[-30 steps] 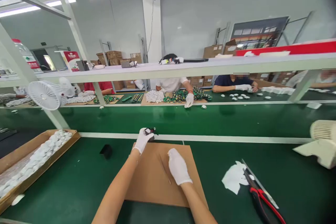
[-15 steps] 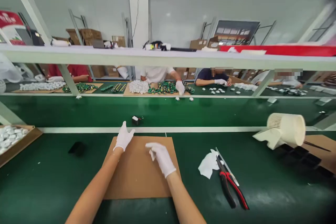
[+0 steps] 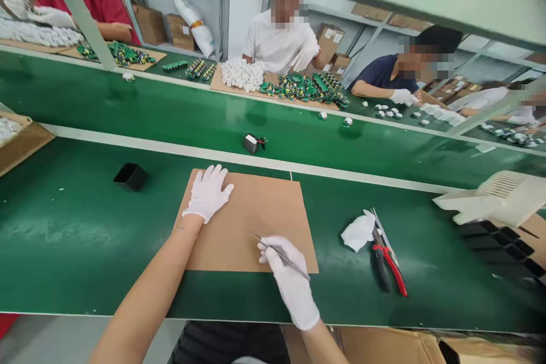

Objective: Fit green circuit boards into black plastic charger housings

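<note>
My left hand [image 3: 209, 194], in a white glove, lies with spread fingers on the upper left of a brown cardboard sheet [image 3: 247, 199]. Over the sheet's lower right, my gloved right hand [image 3: 292, 278] is closed around thin metal tweezers [image 3: 281, 257], their tips pointing up and left. Beyond the sheet, on the green strip, stands a small black box [image 3: 251, 143] with a white top and red and black wires. Left of the sheet is an open black plastic case [image 3: 131, 176].
Pliers with red and black handles [image 3: 389, 264] lie right of the sheet beside a crumpled white cloth [image 3: 358, 231]. Farther right are a cream plastic housing [image 3: 507, 196] and several black cases [image 3: 499, 239]. A carton of white parts [image 3: 25, 139] stands left. Co-workers sit across the green strip [image 3: 187, 111].
The view has tilted downward. My left hand has flattened onto the cardboard. My right hand has drawn nearer to me, and tweezers now show in it.
</note>
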### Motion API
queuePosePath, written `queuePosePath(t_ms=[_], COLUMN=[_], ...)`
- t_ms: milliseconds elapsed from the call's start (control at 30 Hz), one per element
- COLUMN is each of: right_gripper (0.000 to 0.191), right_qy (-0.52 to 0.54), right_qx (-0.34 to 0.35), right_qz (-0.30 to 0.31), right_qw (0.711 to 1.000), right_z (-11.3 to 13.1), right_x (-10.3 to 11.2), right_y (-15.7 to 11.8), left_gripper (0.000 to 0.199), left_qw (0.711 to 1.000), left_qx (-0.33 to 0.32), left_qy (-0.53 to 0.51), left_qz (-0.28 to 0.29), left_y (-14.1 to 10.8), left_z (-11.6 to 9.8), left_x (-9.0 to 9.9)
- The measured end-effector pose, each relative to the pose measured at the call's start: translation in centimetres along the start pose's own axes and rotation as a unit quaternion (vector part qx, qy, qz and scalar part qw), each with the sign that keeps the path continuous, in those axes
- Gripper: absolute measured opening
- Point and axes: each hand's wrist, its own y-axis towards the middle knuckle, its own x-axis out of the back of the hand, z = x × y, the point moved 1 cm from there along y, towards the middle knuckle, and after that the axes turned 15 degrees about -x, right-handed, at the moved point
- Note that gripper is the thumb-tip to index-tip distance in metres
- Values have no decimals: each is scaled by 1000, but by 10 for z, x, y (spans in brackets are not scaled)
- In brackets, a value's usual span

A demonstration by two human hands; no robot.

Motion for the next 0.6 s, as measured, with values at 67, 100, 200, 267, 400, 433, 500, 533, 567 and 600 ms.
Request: queuePosePath(t_ms=[67, 100, 200, 267, 400, 433, 500, 533, 567, 600], right_gripper=[14, 14, 18, 23, 19, 17, 14, 12, 9, 7], right_qy=[20, 40, 99, 106, 21, 1, -16, -15, -14, -14], right_qx=[-25, -30, -21, -14, -7, -4, 4, 7, 10, 13], right_qz=[-30, -45, -43, -20, -52, -68, -100, -115, -129, -141], right_qw=[999, 998, 994, 994, 998, 998, 995, 993, 991, 990], right_z=[-11, -12, 0, 15, 34, 34, 29, 26, 23, 19], right_x=[0, 2, 12, 18, 19, 17, 13, 12, 11, 10], right_y=[-6, -4, 16, 35, 71, 78, 87, 89, 91, 91], left_gripper=[55, 56, 56, 56, 56, 56, 56, 55, 55, 55], left_qw=[1000, 1000, 1000, 1000, 999, 999, 999, 1000, 1000, 1000], left_qx=[-7, -9, -14, -17, -16, -15, -12, -11, -12, -13], left_qy=[0, -3, -3, 8, 18, 16, 13, 12, 10, 9], left_qz=[9, 10, 13, 19, 28, 28, 28, 26, 24, 22], left_y=[0, 0, 0, 0, 1, 1, 1, 1, 1, 1], left_z=[1, 1, 1, 0, -1, -1, -1, -1, 0, 0], left_x=[1, 1, 0, 1, 3, 4, 4, 4, 4, 3])
